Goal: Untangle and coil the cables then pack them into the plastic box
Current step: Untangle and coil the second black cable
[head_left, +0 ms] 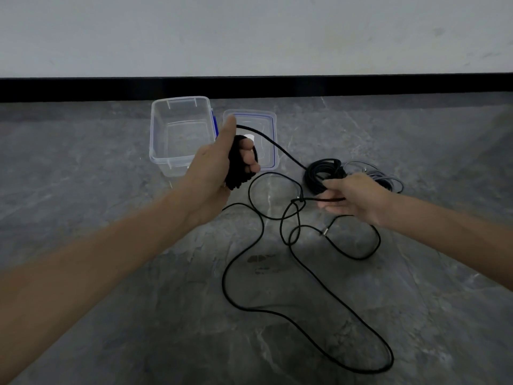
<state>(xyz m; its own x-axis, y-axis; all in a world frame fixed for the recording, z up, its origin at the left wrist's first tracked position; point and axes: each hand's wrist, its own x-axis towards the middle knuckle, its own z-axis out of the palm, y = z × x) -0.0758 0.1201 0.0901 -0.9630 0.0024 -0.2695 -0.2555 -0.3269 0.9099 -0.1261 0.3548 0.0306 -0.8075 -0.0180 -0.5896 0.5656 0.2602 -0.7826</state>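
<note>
plastic box (177, 140) open-topped and empty, clear access from above; loose black cable (305, 315) loops sprawl across floor (111, 329) centre-right, left floor free.

left hand (219, 162) grips black coil (238, 168); right hand (352, 197) pinches cable (277, 315).

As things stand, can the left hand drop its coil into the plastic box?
Probably yes. The left hand holds the black coil just beside the open plastic box, whose lid lies off to the side. The trailing cable runs to the right hand and could tug.
</note>
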